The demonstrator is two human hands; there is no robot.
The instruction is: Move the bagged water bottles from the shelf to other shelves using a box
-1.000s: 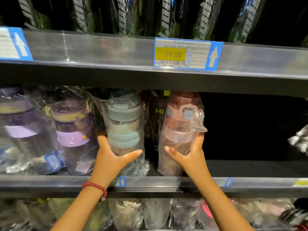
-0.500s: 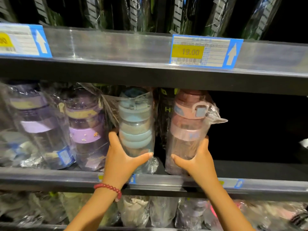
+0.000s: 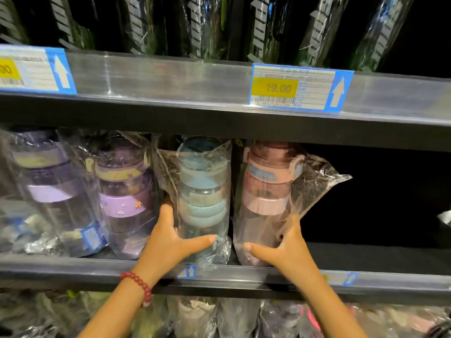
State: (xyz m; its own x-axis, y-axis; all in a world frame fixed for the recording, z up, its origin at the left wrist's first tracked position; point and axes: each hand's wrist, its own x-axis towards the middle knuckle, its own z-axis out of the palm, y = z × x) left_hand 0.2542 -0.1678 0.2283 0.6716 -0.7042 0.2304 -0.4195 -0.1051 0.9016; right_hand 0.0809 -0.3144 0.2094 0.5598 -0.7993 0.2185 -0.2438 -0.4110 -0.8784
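Observation:
A blue bagged water bottle [image 3: 203,191] stands upright on the middle shelf [image 3: 73,267]. My left hand [image 3: 170,242] wraps its lower part, thumb across the front. Right beside it stands a pink bagged water bottle [image 3: 266,189], and my right hand [image 3: 285,250] grips its base from the right, thumb pointing left. Two purple bagged bottles [image 3: 124,191] [image 3: 46,184] stand further left on the same shelf. No box is in view.
The upper shelf's edge [image 3: 170,81] carries a 19.00 price tag [image 3: 300,87], with dark bagged bottles [image 3: 200,25] above. The shelf space right of the pink bottle is dark. Several bagged items [image 3: 195,318] fill the shelf below.
Both hands have stayed wrapped on the two bottles. The pink bottle's bag has spread out to the right, and the view has drawn closer to the shelf.

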